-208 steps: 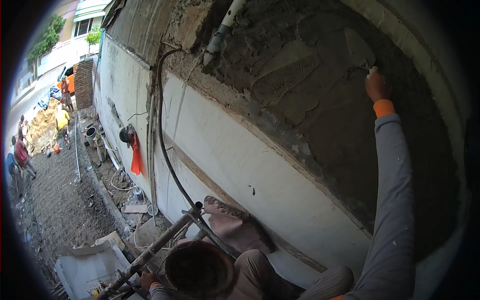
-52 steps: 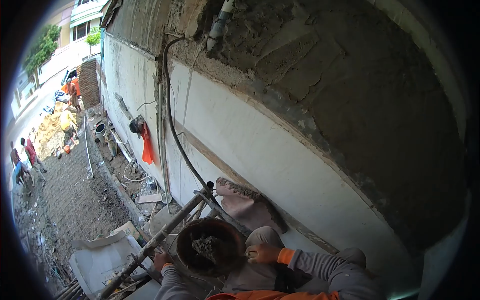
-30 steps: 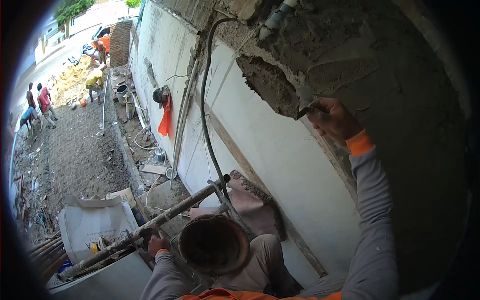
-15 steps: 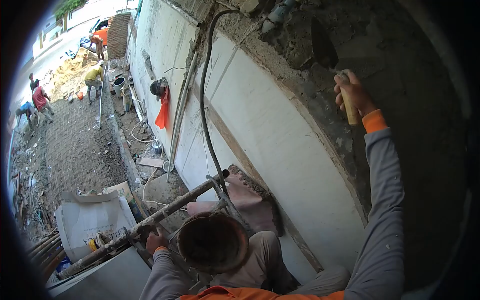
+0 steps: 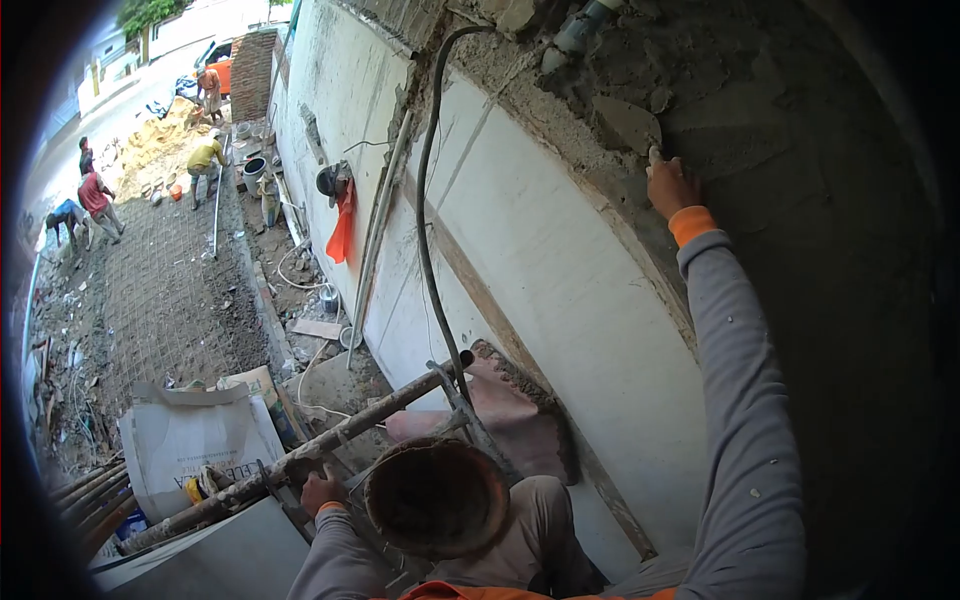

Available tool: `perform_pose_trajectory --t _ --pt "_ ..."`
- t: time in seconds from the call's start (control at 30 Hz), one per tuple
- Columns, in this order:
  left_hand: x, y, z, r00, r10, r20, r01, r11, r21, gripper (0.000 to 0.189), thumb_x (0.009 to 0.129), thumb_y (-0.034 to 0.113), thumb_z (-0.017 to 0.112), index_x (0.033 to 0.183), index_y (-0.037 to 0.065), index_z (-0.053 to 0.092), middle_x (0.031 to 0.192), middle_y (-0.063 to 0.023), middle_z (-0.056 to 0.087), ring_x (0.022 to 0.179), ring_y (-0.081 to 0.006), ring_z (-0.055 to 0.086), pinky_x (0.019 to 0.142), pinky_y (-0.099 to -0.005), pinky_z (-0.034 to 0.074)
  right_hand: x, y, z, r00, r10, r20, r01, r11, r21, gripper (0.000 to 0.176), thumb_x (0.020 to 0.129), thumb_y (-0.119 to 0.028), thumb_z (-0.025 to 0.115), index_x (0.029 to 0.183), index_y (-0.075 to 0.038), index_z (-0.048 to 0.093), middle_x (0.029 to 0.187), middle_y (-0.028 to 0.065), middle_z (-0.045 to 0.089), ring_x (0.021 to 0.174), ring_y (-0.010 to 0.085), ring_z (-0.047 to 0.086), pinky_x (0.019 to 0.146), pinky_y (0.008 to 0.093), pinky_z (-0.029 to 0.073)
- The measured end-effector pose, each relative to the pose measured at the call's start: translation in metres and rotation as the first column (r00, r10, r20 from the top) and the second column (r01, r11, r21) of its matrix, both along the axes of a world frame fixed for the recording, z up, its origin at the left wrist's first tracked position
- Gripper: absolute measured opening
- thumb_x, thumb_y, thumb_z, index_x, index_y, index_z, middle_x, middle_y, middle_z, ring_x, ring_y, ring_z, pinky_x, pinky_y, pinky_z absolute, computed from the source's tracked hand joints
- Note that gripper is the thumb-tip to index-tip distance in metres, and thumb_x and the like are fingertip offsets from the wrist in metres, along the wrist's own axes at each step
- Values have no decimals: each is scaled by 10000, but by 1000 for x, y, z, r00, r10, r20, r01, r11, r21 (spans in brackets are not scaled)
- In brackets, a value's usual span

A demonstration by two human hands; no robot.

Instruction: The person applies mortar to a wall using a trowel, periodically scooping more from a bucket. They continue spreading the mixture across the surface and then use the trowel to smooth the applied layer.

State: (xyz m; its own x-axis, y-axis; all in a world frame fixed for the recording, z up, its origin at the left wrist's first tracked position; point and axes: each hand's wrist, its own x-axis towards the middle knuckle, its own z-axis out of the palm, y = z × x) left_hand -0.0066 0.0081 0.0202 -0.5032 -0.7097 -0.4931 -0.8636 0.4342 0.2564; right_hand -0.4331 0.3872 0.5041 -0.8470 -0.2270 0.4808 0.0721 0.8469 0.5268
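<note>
My right hand (image 5: 673, 186) is closed round the handle of a trowel (image 5: 628, 123). Its blade lies close to the rough, grey mortar (image 5: 725, 145) on the wall, near the end of a grey pipe (image 5: 578, 36). Low in the view, my left hand (image 5: 322, 489) is closed on a mortar-stained scaffold pipe (image 5: 372, 414); some of its fingers are hidden. A round bucket or bowl (image 5: 436, 498), dark inside with a mortar-crusted rim, is beside my left hand, in front of my knee.
A black hose (image 5: 424, 200) hangs along the white wall panel (image 5: 560, 270). Beside the scaffold stands a white printed box (image 5: 200, 445). Down on the left, several people work around a steel mesh (image 5: 170, 290) on the ground. An orange cloth (image 5: 342, 232) hangs by the wall.
My right hand has moved left with the trowel, and the blade has turned from dark edge to its lighter face by the mortar. My left hand stays on the pipe; the view has shifted slightly.
</note>
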Motion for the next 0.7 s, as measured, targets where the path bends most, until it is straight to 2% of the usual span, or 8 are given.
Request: perform_pose_trajectory --t 0.03,0.13,0.33,0.37,0.47,0.57,0.67,0.7 --pt "0 0 -2 1000 4 -4 -4 1000 -9 532 896 515 479 1007 27 659 995 -223 674 958 -383 643 849 -465 491 -2 1 6 999 -22 -41 22 1000 14 344 930 -245 506 1245 -118 558 1118 206 621 1021 419 606 863 515 475" --pt "2 -1 -8 1000 5 -17 -5 1000 -9 524 897 507 482 1015 29 661 999 -221 675 958 -382 643 850 -468 490 1 -6 40 996 -82 44 83 996 -33 289 927 -253 518 1179 -137 597 1131 186 627 1034 416 605 871 510 475" --pt "3 -1 -6 999 20 -42 -20 1000 -3 522 898 503 478 1029 33 663 998 -225 674 961 -393 639 845 -472 491 -27 20 78 996 -79 -45 67 974 -215 249 915 -278 534 1106 -139 613 1111 161 647 1094 395 582 924 501 465" --pt "3 -2 -9 999 21 -47 -21 1000 -5 521 898 504 478 1025 34 663 996 -226 673 961 -395 639 844 -473 491 -24 24 88 994 -105 -40 94 970 -226 292 910 -288 537 1170 -176 609 1156 154 632 1133 386 561 941 492 460" --pt "5 -3 -18 999 13 -37 -13 1000 -2 534 897 530 467 1003 47 667 983 -220 676 943 -395 643 823 -485 496 -14 37 108 987 -158 -14 150 958 -244 357 909 -285 536 1250 -193 583 1210 151 611 1152 391 545 945 468 460" --pt "3 -2 -19 999 14 -36 -14 1000 -3 542 897 544 462 994 53 669 982 -217 677 938 -393 645 817 -493 498 22 55 116 994 -91 -52 72 954 -290 409 949 -331 498 1297 -122 548 1196 181 615 1108 402 565 921 443 473" --pt "4 -3 -17 1000 11 -26 -11 1000 -13 540 896 543 463 993 54 670 987 -217 677 941 -390 647 820 -496 497 34 105 124 988 1 -154 -68 901 -429 415 946 -294 510 1303 -84 539 1264 170 581 1155 368 549 944 417 461" --pt "3 -2 -16 1000 10 -22 -10 1000 -14 540 895 543 463 992 54 670 988 -216 677 942 -388 648 820 -497 497 38 108 119 972 18 -235 -129 876 -465 415 949 -294 509 1300 -74 538 1243 176 591 1147 371 553 939 419 464"
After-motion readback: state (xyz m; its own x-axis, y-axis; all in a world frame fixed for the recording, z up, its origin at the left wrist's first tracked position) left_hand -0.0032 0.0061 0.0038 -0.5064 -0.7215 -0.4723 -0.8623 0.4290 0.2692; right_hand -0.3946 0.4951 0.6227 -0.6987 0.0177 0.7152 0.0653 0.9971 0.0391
